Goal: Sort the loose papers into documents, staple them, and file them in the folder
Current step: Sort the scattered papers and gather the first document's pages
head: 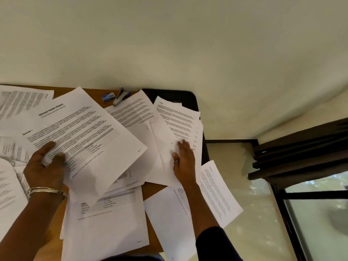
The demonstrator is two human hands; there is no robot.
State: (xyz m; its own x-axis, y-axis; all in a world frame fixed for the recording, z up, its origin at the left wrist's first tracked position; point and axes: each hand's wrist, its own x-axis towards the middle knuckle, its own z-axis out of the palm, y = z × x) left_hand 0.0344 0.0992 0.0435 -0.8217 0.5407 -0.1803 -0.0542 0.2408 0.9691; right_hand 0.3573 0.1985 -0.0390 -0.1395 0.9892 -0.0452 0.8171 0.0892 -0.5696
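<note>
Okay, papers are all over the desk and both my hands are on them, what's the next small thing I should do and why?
Probably lift the "Sample Health Report" page that your left hand grips and set it aside as the start of one document. It shows a title, so it looks like a first page. Your right hand lies flat on other sheets; the stapler sits untouched.

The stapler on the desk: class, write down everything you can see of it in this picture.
The stapler is small, with a blue top and a grey metal body. It lies at a slant on the brown table near the far edge by the wall. Its top arm looks slightly raised from the base, though blur makes that uncertain. A small blue box sits just to its left, close or touching. A sheet's corner reaches close to its lower end. Neither hand touches it.
</note>
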